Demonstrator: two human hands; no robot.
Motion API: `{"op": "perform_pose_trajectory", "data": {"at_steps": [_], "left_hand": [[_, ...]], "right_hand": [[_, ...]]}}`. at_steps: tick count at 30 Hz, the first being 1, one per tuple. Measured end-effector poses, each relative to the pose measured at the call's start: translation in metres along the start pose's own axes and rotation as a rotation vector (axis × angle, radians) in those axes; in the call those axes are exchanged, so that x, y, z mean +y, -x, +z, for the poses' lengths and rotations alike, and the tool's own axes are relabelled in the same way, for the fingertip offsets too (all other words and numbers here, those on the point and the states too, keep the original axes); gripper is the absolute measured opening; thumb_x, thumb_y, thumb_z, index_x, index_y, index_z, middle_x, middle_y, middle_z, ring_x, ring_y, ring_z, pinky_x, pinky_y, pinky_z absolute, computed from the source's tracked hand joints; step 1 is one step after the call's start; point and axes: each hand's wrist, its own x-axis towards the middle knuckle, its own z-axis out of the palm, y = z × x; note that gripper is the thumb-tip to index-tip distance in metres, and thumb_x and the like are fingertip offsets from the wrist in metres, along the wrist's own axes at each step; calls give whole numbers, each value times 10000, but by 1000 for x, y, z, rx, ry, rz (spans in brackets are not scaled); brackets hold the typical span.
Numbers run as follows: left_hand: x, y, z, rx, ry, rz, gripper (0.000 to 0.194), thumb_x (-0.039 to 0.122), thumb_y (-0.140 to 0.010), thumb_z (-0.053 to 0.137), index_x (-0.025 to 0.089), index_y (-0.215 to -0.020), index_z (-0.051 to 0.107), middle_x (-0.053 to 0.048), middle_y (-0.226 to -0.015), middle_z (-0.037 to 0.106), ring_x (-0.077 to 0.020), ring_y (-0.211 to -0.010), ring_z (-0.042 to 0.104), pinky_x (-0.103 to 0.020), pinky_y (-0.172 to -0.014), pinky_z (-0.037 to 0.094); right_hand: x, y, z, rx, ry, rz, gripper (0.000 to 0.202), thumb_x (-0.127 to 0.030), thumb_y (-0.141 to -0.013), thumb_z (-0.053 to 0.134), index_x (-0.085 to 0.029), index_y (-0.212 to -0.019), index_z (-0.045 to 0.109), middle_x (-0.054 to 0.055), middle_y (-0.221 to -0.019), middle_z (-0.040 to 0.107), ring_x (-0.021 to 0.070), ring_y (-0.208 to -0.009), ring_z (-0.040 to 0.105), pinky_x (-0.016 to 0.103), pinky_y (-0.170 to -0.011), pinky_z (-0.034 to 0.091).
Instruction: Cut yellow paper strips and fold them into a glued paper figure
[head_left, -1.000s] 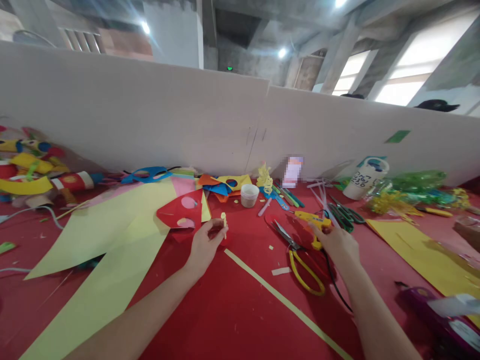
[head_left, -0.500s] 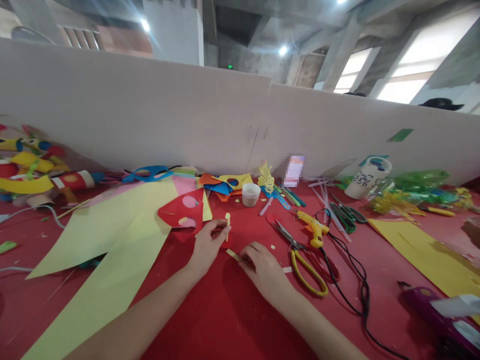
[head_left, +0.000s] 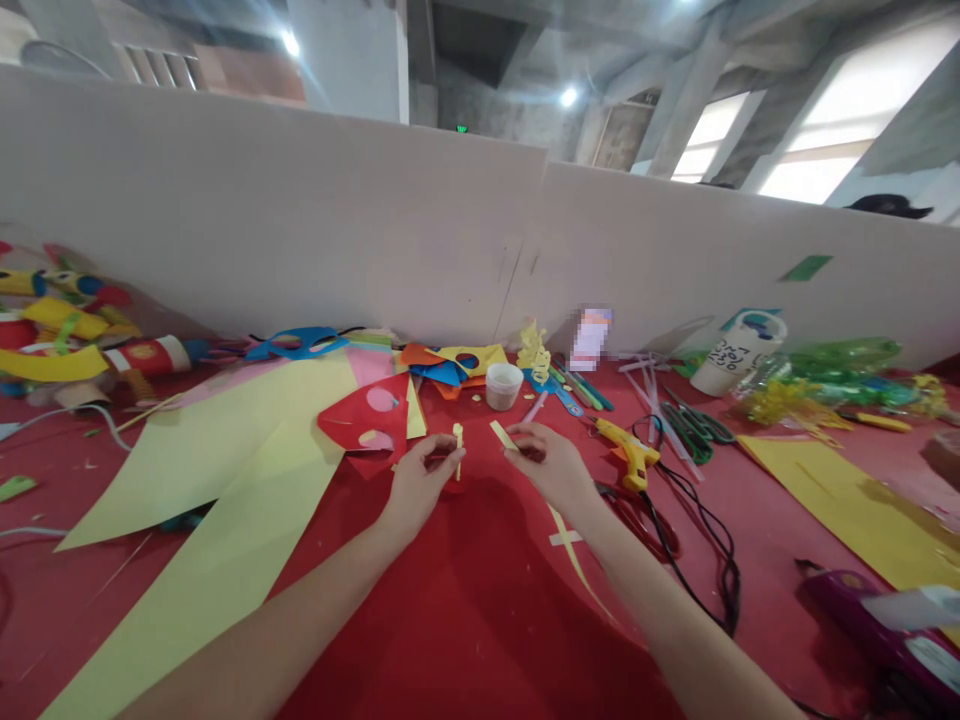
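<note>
My left hand (head_left: 424,478) is closed, pinching a small pale yellow paper piece (head_left: 458,452) that stands upright between thumb and fingers. Across a short gap, my right hand (head_left: 553,468) grips a pale yellow paper strip (head_left: 501,434). The strip's short end points toward the left hand, and a long tail curls down under the right wrist onto the red table (head_left: 450,620). Just behind the hands stands a small white cup (head_left: 503,385). Left of my left hand lies a red paper cutout (head_left: 352,424) with two holes. The right forearm covers most of the yellow-handled scissors.
A yellow glue gun (head_left: 628,452) with a black cord lies to the right, near green-handled scissors (head_left: 697,430). Large pale yellow sheets (head_left: 217,540) spread across the left. A purple tool (head_left: 877,630) sits at front right. A white partition (head_left: 300,220) closes off the back.
My right hand has moved up and right, lifting the yellow strip so its long tail now shows below the wrist. The right arm now hides the yellow-handled scissors. My left hand has barely moved.
</note>
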Motion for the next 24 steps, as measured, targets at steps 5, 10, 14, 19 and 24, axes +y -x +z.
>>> {"op": "perform_pose_trajectory", "data": {"at_steps": [5,10,14,19,24], "left_hand": [[4,1,0,2,6,-1,183,330,-695,615,174,-791,614,-29,-809,647,-171,-785,607,-284,-742,484],[6,1,0,-4,8,-10,176,323,-692,618,177,-791,613,-23,-804,645,-167,-787,604,-280,-751,477],[7,1,0,-7,10,-18,180,323,-680,628,180,-788,618,-22,-801,649,-173,-786,606,-288,-744,478],[8,2,1,-2,20,-18,170,318,-667,637,177,-757,611,-15,-769,642,-165,-751,599,-283,-722,480],[6,0,1,0,43,-11,202,325,-670,631,175,-804,613,-23,-798,646,-169,-776,605,-292,-735,485]], "right_hand": [[-7,-12,21,20,-32,-59,122,-261,-702,578,-182,-791,552,27,-747,643,169,-702,610,270,-646,459],[-9,-9,27,-12,24,-128,110,-245,-753,532,-177,-811,597,33,-770,660,168,-704,621,282,-682,474],[-9,-6,26,-13,49,-96,134,-248,-755,550,-175,-819,643,40,-785,684,175,-710,632,282,-678,482],[-7,-6,28,-19,45,-66,162,-237,-751,566,-169,-851,673,61,-830,702,195,-752,646,305,-706,490],[-5,-6,27,-57,1,-86,197,-234,-759,552,-196,-899,685,40,-846,710,199,-765,654,315,-705,499]]}}
